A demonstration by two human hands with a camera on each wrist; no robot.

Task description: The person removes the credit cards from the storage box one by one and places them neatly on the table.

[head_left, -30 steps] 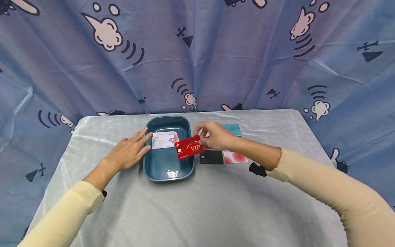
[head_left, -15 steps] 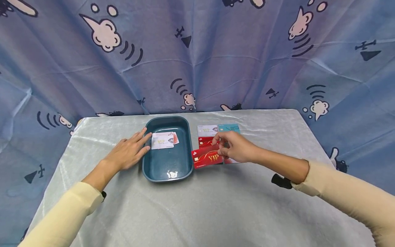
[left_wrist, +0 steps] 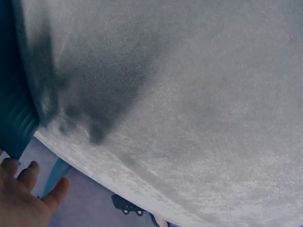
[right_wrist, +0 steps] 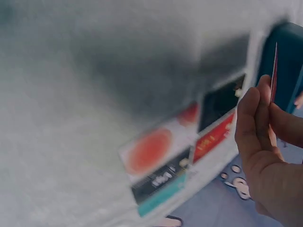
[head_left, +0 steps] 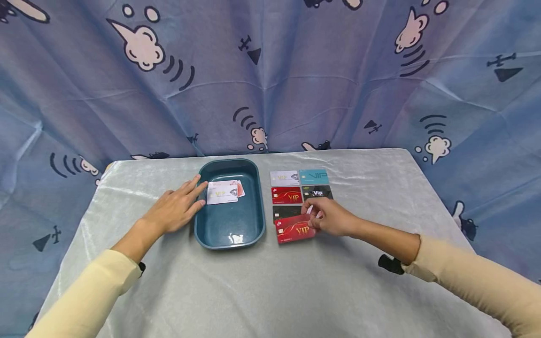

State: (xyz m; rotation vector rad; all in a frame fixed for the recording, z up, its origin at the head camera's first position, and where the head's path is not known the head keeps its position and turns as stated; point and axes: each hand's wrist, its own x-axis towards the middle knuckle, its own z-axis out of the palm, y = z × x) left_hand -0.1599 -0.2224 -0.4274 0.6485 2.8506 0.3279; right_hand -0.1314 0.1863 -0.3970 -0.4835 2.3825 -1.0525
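Note:
My right hand (head_left: 331, 217) pinches a red VIP card (head_left: 296, 229) by its right end, in front of a dark card (head_left: 286, 211) and partly over it. Seen from the right wrist, that red card (right_wrist: 274, 73) is edge-on between thumb and fingers. My left hand (head_left: 177, 205) rests with extended fingers at the left rim of a dark teal tray (head_left: 230, 237). Inside the tray a white VIP card (head_left: 221, 193) overlaps another card with a reddish print (head_left: 241, 188). The left wrist view catches my left fingertips beside the tray wall (left_wrist: 16, 104).
Right of the tray lie cards in rows: white (head_left: 285, 178), teal (head_left: 314, 177), red (head_left: 287, 195) and black (head_left: 317, 191). A white card with red circles (right_wrist: 151, 149) shows in the right wrist view. A patterned blue curtain (head_left: 270, 75) hangs behind the cloth-covered table (head_left: 236, 291).
My right hand has carried the red card from over the tray's right edge rightward and toward me, to the front of the card rows. My left hand has stayed in place.

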